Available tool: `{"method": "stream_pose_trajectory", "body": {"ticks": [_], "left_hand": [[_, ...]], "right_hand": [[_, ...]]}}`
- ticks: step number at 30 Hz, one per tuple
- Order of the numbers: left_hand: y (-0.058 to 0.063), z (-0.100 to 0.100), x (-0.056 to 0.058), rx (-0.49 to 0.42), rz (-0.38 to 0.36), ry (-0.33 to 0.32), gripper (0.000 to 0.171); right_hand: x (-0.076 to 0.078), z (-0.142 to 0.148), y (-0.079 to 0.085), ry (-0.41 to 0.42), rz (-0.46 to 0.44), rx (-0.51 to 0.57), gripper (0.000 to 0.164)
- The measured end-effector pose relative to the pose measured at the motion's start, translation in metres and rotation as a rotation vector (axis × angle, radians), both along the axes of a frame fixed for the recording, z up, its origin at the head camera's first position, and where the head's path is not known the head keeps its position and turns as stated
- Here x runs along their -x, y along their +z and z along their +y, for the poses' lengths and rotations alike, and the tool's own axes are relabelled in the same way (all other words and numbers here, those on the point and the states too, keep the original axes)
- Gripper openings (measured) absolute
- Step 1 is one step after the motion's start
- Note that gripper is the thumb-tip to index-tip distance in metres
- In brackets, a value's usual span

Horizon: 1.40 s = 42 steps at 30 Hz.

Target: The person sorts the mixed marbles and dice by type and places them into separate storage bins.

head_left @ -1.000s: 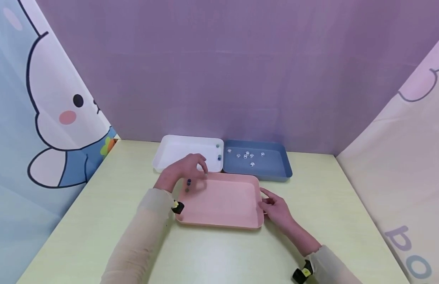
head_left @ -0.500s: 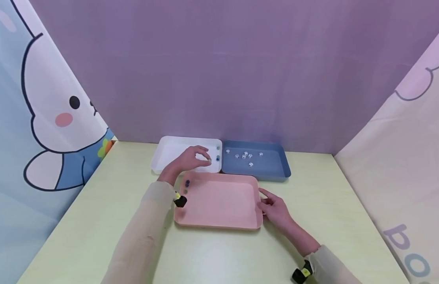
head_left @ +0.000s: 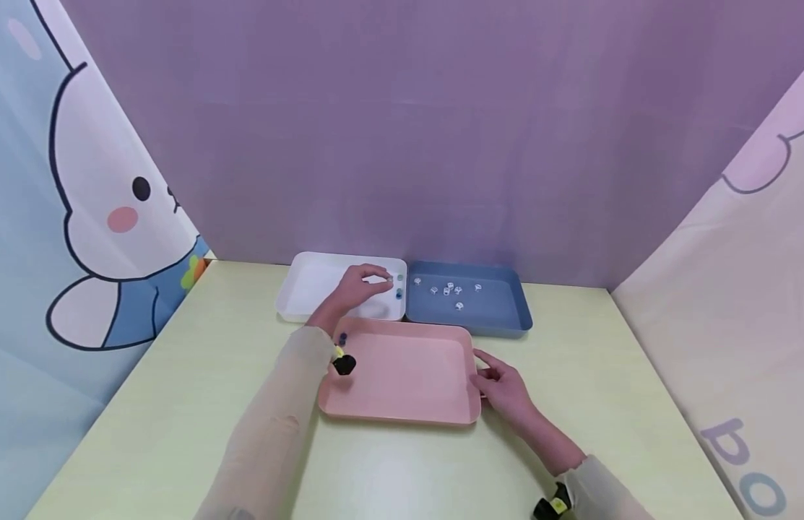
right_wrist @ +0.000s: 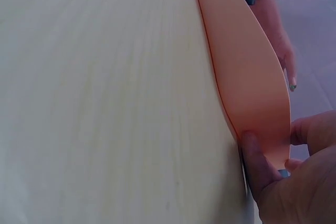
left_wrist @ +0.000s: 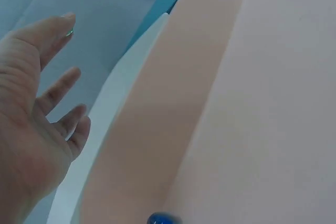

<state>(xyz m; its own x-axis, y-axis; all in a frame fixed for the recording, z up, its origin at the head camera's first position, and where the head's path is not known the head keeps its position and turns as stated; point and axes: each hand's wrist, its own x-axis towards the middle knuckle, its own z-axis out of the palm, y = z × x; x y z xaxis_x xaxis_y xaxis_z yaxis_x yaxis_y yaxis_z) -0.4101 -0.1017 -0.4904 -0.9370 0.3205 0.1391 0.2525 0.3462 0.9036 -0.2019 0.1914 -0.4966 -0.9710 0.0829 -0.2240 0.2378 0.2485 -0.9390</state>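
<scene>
My left hand [head_left: 361, 286] is over the right part of the white tray [head_left: 304, 269]. Between thumb and index finger it pinches a small greenish glass marble [right_wrist: 293, 87], mostly hidden by the fingertips in the left wrist view. A green marble [head_left: 399, 277] and a blue marble [head_left: 399, 294] lie along that tray's right side, near the fingertips. My right hand [head_left: 508, 386] grips the right edge of the pink tray [head_left: 408, 372], thumb against its outer wall in the right wrist view. Dark blue marbles [head_left: 342, 338] lie at the pink tray's upper left.
Right of the white tray stands a blue-grey tray [head_left: 499, 310] with several small white dice [head_left: 459, 306]. All three trays sit close together on a pale wooden table [head_left: 584, 354]. A purple cloth [head_left: 402, 130] rises behind, with printed cloths at both sides.
My left hand has moved from the pink tray's upper left edge, up and right over the white tray, carrying the marble. The right hand has stayed at the pink tray's edge.
</scene>
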Motion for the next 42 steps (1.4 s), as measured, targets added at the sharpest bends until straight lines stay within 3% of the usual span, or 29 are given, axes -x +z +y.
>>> {"method": "stream_pose_trajectory", "body": {"ticks": [8, 19, 29, 36, 42], "left_hand": [[-0.007, 0.01, 0.007, 0.074, -0.03, 0.042, 0.023], [-0.004, 0.017, 0.004, 0.098, -0.026, 0.001, 0.025], [-0.004, 0.018, 0.003, 0.144, -0.053, 0.011, 0.019], [-0.006, 0.019, 0.005, 0.154, -0.052, -0.004, 0.03], [0.002, 0.018, 0.003, 0.227, -0.071, 0.0, 0.028]], "right_hand": [[0.0, -0.001, -0.001, 0.007, 0.003, -0.001, 0.05], [0.0, 0.0, -0.002, -0.009, -0.006, -0.002, 0.05], [0.0, 0.0, -0.003, -0.021, -0.008, -0.009, 0.049], [0.0, -0.001, -0.002, -0.02, -0.012, -0.017, 0.049], [0.0, -0.001, -0.001, -0.017, -0.01, -0.005, 0.049]]}}
